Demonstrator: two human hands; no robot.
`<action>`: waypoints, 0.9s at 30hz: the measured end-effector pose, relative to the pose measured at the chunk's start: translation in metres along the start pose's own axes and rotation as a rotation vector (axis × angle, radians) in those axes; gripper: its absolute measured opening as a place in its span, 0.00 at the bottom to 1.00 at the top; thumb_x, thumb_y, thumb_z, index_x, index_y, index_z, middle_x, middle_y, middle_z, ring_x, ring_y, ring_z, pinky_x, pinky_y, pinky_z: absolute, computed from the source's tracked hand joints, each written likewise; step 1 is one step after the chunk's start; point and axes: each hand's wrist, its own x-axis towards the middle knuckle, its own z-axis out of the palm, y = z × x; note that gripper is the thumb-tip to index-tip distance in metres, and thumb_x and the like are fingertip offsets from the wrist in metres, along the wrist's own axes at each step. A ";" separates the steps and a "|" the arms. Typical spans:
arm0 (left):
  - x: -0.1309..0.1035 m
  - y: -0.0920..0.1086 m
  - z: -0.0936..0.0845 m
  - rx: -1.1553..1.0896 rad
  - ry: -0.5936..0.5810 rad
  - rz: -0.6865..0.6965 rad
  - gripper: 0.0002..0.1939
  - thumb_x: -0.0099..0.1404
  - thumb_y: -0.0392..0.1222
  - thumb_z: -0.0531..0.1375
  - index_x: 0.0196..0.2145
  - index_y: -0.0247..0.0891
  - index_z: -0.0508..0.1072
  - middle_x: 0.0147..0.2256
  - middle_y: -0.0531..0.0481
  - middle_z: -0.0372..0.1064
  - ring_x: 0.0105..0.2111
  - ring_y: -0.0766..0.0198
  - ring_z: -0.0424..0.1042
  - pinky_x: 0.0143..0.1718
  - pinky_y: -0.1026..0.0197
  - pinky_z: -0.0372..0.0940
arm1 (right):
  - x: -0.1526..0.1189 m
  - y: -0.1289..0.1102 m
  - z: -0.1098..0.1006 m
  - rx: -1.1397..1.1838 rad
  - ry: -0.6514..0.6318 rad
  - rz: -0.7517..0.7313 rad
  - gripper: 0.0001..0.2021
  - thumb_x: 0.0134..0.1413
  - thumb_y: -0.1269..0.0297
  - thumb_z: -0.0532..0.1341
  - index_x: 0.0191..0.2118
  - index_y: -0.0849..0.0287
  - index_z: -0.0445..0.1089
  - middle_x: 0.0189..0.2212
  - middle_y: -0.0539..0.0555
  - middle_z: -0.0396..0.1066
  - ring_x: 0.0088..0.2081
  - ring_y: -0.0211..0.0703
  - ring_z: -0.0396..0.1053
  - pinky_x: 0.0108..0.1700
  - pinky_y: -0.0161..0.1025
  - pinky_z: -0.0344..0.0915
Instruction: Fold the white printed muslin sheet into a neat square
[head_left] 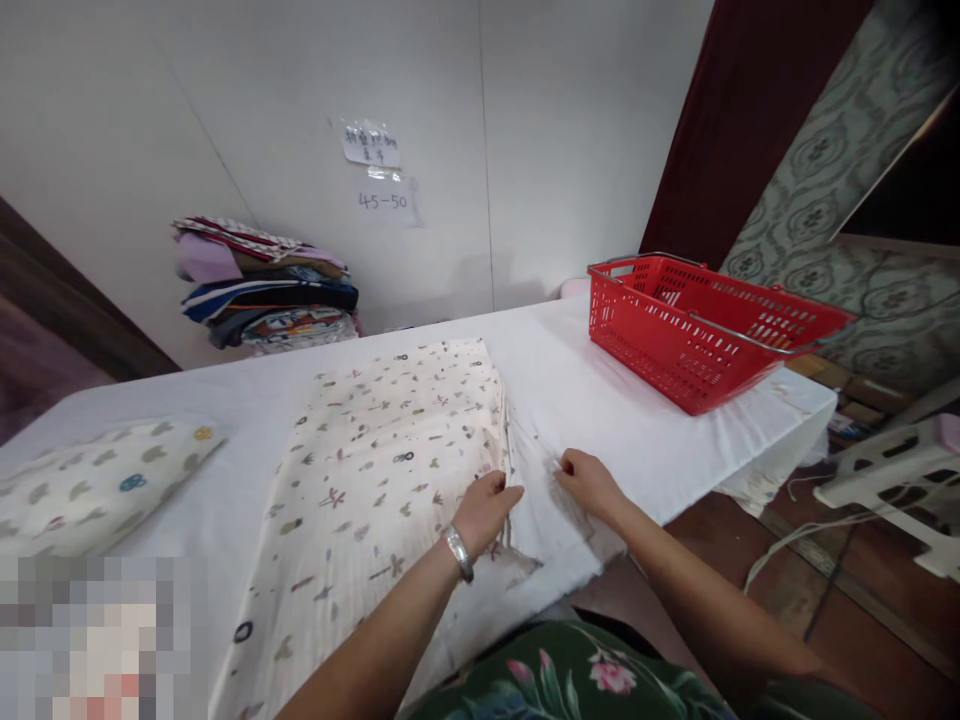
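A cream cloth printed with small figures and sprigs lies spread on the white-covered table, with layered folds along its right side. At that right edge my left hand, wearing a silver bracelet, has its fingers curled onto the cloth with the thumb stretched out. My right hand is a little farther right, thumb and fingers pinched on a thin, pale edge of the cloth. Part of this sheer flap hangs between the two hands, and its lower corner lies near the table's front edge.
A red plastic basket stands at the table's right end. Another printed cloth lies at the left. Folded fabrics are stacked against the wall behind. Paper notes hang on the wall; a white stool stands right.
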 end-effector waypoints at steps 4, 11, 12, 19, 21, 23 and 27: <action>0.006 0.007 0.011 0.208 -0.038 0.088 0.09 0.51 0.43 0.55 0.18 0.37 0.61 0.17 0.57 0.55 0.22 0.67 0.58 0.24 0.65 0.51 | -0.003 0.004 -0.001 0.584 -0.006 0.055 0.07 0.40 0.65 0.58 0.22 0.58 0.56 0.16 0.43 0.53 0.20 0.33 0.52 0.24 0.32 0.48; 0.013 0.017 0.037 0.213 -0.177 0.033 0.06 0.51 0.41 0.53 0.25 0.36 0.66 0.19 0.54 0.62 0.18 0.66 0.63 0.19 0.65 0.56 | -0.019 -0.010 -0.005 1.111 -0.101 0.082 0.12 0.39 0.64 0.62 0.30 0.57 0.57 0.19 0.42 0.57 0.19 0.30 0.53 0.22 0.30 0.49; 0.013 0.017 0.040 0.202 -0.190 0.008 0.07 0.52 0.42 0.53 0.26 0.36 0.66 0.19 0.55 0.61 0.15 0.66 0.62 0.18 0.65 0.56 | -0.021 -0.011 -0.004 1.103 -0.109 0.062 0.12 0.39 0.65 0.61 0.31 0.57 0.58 0.20 0.43 0.58 0.20 0.31 0.54 0.22 0.30 0.50; 0.012 0.010 0.046 0.043 -0.149 -0.048 0.07 0.51 0.41 0.54 0.28 0.36 0.65 0.18 0.55 0.61 0.16 0.67 0.63 0.14 0.66 0.58 | -0.031 -0.006 -0.001 1.026 -0.048 -0.032 0.12 0.40 0.66 0.61 0.34 0.58 0.61 0.27 0.46 0.61 0.27 0.34 0.60 0.30 0.32 0.56; 0.012 0.010 0.046 -0.041 -0.157 -0.104 0.08 0.51 0.41 0.55 0.30 0.36 0.65 0.20 0.54 0.63 0.17 0.66 0.65 0.15 0.66 0.59 | -0.035 -0.004 -0.003 1.066 -0.077 0.018 0.15 0.40 0.65 0.62 0.37 0.57 0.61 0.27 0.46 0.61 0.26 0.34 0.60 0.28 0.32 0.56; 0.013 0.011 0.048 -0.096 -0.158 -0.145 0.09 0.51 0.41 0.55 0.32 0.36 0.65 0.21 0.54 0.64 0.18 0.65 0.66 0.15 0.65 0.61 | -0.039 -0.004 -0.006 1.117 -0.148 0.085 0.19 0.39 0.64 0.62 0.41 0.56 0.60 0.26 0.46 0.61 0.23 0.33 0.58 0.25 0.31 0.54; 0.016 0.011 0.054 -0.084 -0.133 -0.144 0.11 0.52 0.42 0.56 0.34 0.36 0.65 0.19 0.55 0.63 0.17 0.66 0.65 0.16 0.65 0.61 | -0.048 -0.005 -0.007 1.165 -0.205 0.153 0.23 0.37 0.63 0.64 0.43 0.55 0.61 0.25 0.45 0.61 0.21 0.31 0.57 0.23 0.30 0.53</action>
